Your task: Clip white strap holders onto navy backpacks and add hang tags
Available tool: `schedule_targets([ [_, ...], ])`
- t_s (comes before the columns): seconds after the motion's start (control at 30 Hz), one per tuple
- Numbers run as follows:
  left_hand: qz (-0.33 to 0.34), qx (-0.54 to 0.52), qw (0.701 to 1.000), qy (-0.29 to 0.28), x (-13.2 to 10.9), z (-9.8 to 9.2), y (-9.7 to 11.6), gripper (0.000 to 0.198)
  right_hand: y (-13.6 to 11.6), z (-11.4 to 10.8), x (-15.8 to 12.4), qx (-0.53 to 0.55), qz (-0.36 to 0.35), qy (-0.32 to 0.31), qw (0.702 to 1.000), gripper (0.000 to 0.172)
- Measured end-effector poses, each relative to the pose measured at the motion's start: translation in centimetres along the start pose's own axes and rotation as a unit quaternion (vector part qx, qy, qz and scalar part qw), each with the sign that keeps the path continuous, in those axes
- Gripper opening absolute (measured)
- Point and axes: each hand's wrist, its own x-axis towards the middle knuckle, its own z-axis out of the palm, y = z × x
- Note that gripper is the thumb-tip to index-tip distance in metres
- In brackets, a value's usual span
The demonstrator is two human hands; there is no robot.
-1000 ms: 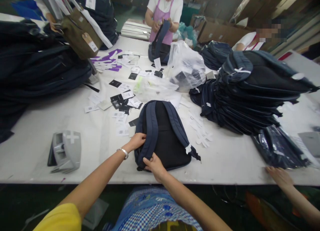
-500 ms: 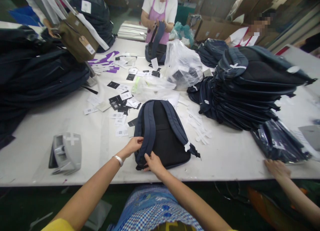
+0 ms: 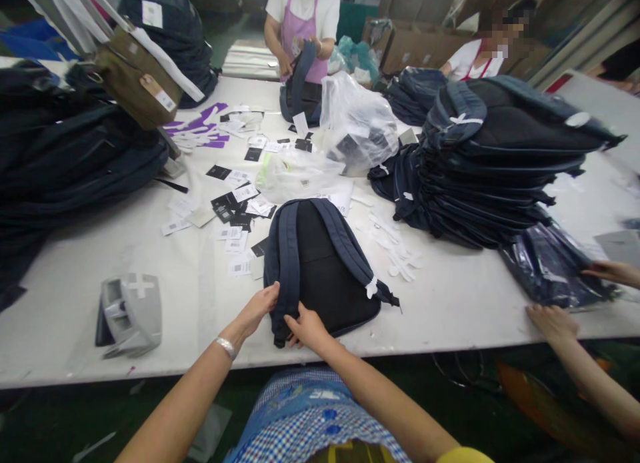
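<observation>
A navy backpack [image 3: 325, 269] lies on the white table with its black back panel and two shoulder straps facing up. My left hand [image 3: 261, 304] is closed at the backpack's left edge, beside the left strap, fingers pinched on it. On the lower end of that strap, my right hand [image 3: 306, 327] grips with its thumb on top and its fingers partly hidden beneath. A white wrap [image 3: 371, 287] sits around the lower end of the right strap.
Left stand a grey scanner [image 3: 133, 313] and a dark bag pile [image 3: 75, 149]. Tags [image 3: 240, 203] and a plastic bag [image 3: 357, 123] lie behind the backpack. Stacked backpacks [image 3: 495, 163] stand right, near a co-worker's hands [image 3: 553, 323]. Another person [image 3: 303, 23] handles a bag across the table.
My left hand has drawn slightly back to the left, off the strap to the backpack's edge. The view has shifted slightly. At the right, a co-worker's second hand has appeared on the plastic-wrapped bag.
</observation>
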Motion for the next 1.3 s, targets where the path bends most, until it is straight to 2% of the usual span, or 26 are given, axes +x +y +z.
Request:
schedule_targets([
  [0.07, 0.011, -0.035, 0.999, 0.018, -0.3, 0.7, -0.6, 0.055, 0.0, -0.2, -0.3, -0.036, 0.003, -0.01, 0.999, 0.058],
  [0.17, 0.012, -0.067, 0.996, 0.05, -0.3, 1.3, -1.2, 0.052, -0.3, -0.9, -1.0, -0.006, -0.005, -0.021, 1.0, 0.057],
  [0.23, 0.016, -0.068, 0.995, 0.065, -0.3, 1.1, -1.3, 0.054, -0.7, -1.4, -1.1, 0.019, -0.049, 0.038, 0.998, 0.053],
  [0.3, 0.033, -0.077, 0.995, 0.055, -0.3, 0.9, -1.1, 0.06, -1.3, -1.8, -0.9, 0.063, -0.083, 0.095, 0.99, 0.053],
  [0.4, 0.044, -0.131, 0.99, 0.018, -0.4, 1.3, -1.0, 0.071, -2.0, -2.2, -0.3, 0.158, -0.079, 0.063, 0.982, 0.05],
  [0.5, 0.037, -0.158, 0.986, 0.025, -0.5, 2.7, -1.5, 0.075, -2.2, -2.6, -0.1, 0.182, -0.069, 0.048, 0.98, 0.034],
  [0.57, 0.046, -0.109, 0.992, 0.047, -0.7, 3.5, -2.2, 0.07, -2.0, -2.9, -0.3, 0.188, -0.057, 0.067, 0.978, 0.024],
  [0.63, 0.054, -0.028, 0.995, 0.076, -0.7, 3.7, -3.1, 0.067, -1.6, -3.0, -0.4, 0.192, -0.037, 0.073, 0.978, 0.021],
  [0.73, 0.023, 0.067, 0.993, 0.098, -0.6, 2.5, -4.4, 0.066, -0.9, -2.8, -0.3, 0.205, -0.025, 0.066, 0.976, 0.025],
  [0.87, -0.045, 0.082, 0.992, 0.081, -0.4, 0.8, -5.5, 0.064, 0.0, -2.2, -0.1, 0.221, -0.064, 0.061, 0.971, 0.027],
  [0.93, -0.068, 0.08, 0.99, 0.096, -0.4, 0.9, -5.4, 0.06, 0.4, -2.4, 0.0, 0.212, -0.07, 0.053, 0.973, 0.028],
  [1.07, -0.085, 0.061, 0.989, 0.102, -0.8, 2.8, -4.7, 0.043, 0.9, -3.7, 0.3, 0.187, -0.042, 0.024, 0.981, 0.024],
  [1.2, -0.099, 0.004, 0.986, 0.133, -1.2, 4.4, -4.7, 0.052, 0.8, -4.9, 0.7, 0.192, 0.016, -0.032, 0.981, 0.017],
  [1.3, -0.103, 0.0, 0.983, 0.149, -1.6, 4.7, -5.0, 0.049, -0.1, -5.9, 0.2, 0.148, 0.041, -0.101, 0.983, 0.012],
])
